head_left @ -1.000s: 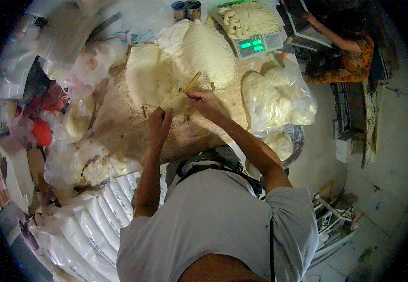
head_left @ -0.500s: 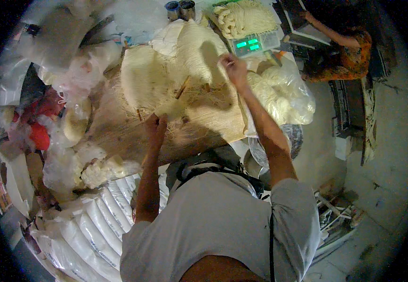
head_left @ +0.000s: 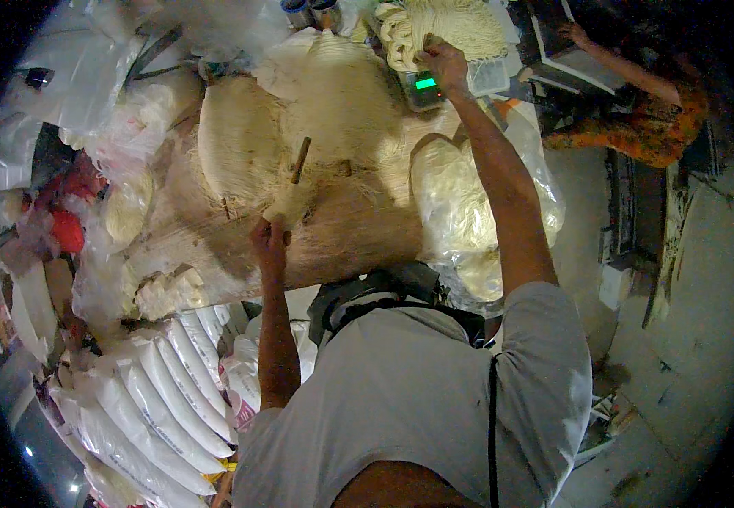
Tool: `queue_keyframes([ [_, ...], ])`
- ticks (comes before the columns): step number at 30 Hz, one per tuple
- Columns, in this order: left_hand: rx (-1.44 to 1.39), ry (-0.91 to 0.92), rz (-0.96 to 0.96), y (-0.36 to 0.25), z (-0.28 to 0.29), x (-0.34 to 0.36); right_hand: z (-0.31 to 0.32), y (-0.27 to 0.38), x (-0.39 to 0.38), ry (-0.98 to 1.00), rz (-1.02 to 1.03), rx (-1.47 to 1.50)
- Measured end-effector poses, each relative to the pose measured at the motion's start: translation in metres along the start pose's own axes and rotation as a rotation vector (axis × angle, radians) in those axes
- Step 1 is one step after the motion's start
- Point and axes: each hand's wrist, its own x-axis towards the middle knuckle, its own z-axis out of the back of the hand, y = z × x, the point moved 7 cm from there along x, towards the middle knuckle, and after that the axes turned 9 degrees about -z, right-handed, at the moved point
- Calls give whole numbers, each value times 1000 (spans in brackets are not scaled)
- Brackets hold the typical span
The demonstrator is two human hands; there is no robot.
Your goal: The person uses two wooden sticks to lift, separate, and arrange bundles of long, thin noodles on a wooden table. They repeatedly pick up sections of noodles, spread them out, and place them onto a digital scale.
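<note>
My left hand is closed in a fist near the front of the wooden table. A pale, flat piece sticks up from it, blurred, so its kind is unclear. Farther right, my right hand has its fingers pinched at the near edge of a heap of cream-coloured noodles, with strands at its fingertips. The heap lies in a clear tray on a scale with a lit green display. Two wide spreads of fine noodles cover the table's middle, and a brown stick lies by them.
A clear plastic bag of noodles sits at the table's right edge. Crumpled plastic bags crowd the left side, with white packed sacks in a row below. Two cans stand at the back. Another person is at the far right.
My right hand has moved away from me, from beside the noodle spread to the heap on the scale. My left hand stays closed on the pale piece, and the whole view has shifted slightly.
</note>
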Motion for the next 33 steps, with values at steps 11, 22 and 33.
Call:
queue_keyframes([
  [11,150,80,61,-11,-35,6,8,-18,-2,-99,128,113],
  [22,365,152,-33,5,-14,10,65,55,-50,-208,320,72],
  [33,540,415,-184,14,4,0,1,217,-246,333,168,161],
])
